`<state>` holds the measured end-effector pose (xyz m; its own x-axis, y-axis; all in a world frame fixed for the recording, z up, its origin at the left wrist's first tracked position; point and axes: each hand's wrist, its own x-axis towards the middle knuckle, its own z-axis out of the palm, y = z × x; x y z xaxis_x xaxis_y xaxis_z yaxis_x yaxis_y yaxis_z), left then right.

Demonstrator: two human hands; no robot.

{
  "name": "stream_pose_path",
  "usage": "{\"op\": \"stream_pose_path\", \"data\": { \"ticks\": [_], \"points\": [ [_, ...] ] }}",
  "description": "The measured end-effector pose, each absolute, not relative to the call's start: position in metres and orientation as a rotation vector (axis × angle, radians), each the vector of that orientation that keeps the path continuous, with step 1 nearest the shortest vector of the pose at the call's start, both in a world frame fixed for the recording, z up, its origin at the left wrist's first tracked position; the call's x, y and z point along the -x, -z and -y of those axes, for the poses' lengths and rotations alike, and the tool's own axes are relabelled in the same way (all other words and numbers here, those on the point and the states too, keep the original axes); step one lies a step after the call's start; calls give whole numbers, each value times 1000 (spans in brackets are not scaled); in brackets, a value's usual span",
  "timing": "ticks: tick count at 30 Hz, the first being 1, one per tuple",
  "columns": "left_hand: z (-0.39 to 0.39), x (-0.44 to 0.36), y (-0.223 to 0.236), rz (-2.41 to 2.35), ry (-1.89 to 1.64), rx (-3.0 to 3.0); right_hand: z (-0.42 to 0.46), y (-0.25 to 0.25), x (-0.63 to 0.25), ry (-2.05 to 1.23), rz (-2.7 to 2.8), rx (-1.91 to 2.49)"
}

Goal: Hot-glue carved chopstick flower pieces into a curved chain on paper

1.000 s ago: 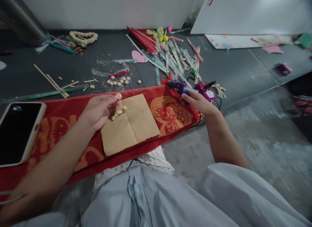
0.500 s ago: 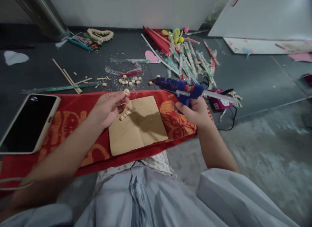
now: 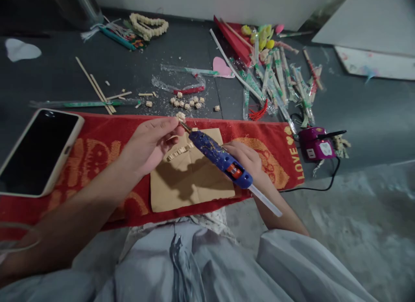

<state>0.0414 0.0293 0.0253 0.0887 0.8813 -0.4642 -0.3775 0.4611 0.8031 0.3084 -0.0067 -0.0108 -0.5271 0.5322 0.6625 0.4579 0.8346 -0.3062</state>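
Observation:
My left hand (image 3: 147,144) pinches a small pale wooden piece (image 3: 180,116) above a brown paper sheet (image 3: 191,181). My right hand (image 3: 244,159) grips a blue hot glue gun (image 3: 218,157), its nozzle tip touching the pinched piece. A clear glue stick juts from the back of the gun. A short row of small wooden pieces (image 3: 180,151) lies on the paper under my left fingers. The paper rests on a red and orange towel (image 3: 97,159) across my lap.
A phone (image 3: 35,152) lies on the towel's left end. Loose wooden bits (image 3: 188,103), sticks (image 3: 95,90), wrapped chopsticks (image 3: 279,81), a pink heart (image 3: 221,67) and a heart-shaped ring of wooden pieces (image 3: 149,25) litter the dark floor. A purple power strip (image 3: 316,145) with a black cord sits at the right.
My right hand has lifted the glue gun from the floor by the power strip and swung it left; its nozzle now meets the piece in my left fingers. The view has tilted down.

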Motion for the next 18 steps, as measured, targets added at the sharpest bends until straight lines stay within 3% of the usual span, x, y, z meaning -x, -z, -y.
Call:
{"op": "stream_pose_path", "data": {
  "ticks": [18],
  "points": [
    [-25,-44,-35,-1176,-992,-646,5,14,-310,-146,2179,739]
  ]
}}
